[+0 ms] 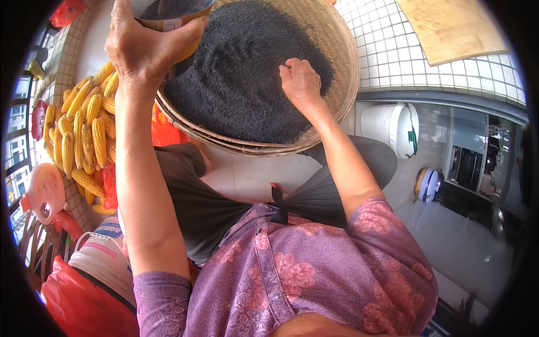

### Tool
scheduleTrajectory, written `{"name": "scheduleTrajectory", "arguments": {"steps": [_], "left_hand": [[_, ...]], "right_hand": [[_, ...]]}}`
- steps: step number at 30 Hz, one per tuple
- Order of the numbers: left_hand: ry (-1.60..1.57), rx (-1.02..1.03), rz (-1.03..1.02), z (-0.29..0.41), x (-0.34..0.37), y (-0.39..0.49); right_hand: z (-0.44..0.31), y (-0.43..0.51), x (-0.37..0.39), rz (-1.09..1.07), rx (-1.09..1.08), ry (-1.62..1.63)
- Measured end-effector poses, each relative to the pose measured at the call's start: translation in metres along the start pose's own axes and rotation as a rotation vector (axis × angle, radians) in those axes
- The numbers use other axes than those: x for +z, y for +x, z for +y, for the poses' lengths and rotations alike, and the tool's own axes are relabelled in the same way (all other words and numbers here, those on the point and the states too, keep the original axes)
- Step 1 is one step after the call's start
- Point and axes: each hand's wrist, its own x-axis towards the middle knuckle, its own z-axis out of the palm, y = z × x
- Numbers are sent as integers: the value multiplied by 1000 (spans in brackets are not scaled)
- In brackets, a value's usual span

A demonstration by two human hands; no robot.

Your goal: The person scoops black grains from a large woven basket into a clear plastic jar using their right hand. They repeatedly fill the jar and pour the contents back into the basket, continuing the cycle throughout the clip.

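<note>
A large round woven bamboo tray holds a spread layer of small black seeds or grains, with finger-like furrows across it. At the upper left, my left hand grips a tub-like container by its side, thumb along the rim; dark matter shows inside. The container is over the tray's left part and is cut off by the picture's top. My right hand is over the right part of the black layer, its fingers curled downward. Whether it holds any of the grains is hidden.
Corn cobs are piled at the left, beside red plastic bags. A pink plastic jug and a white bucket stand lower left. A white bucket lies right of the tray. A wooden board rests on white tiles, upper right.
</note>
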Motion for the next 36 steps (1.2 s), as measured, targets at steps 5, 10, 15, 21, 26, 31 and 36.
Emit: {"name": "scheduleTrajectory", "arguments": {"steps": [5, 10, 15, 21, 26, 31, 36], "left_hand": [[14, -12, -13, 0, -1, -3], [-18, 31, -1, 1, -4, -1], [-80, 51, -4, 2, -4, 0], [-140, 26, -37, -4, -11, 1], [74, 30, 53, -4, -9, 2], [-290, 214, 111, 12, -7, 8], [-58, -69, 15, 28, -12, 5]], "right_hand": [[-6, 5, -6, -57, 14, -60], [-29, 17, 8, -103, -94, -5], [-56, 32, 20, -106, -247, 221], [-51, 72, 19, 159, -477, 125], [-55, 95, 48, 251, -785, 42], [-42, 94, 42, 74, -788, 40], [-20, 80, 12, 102, -558, -72]]}}
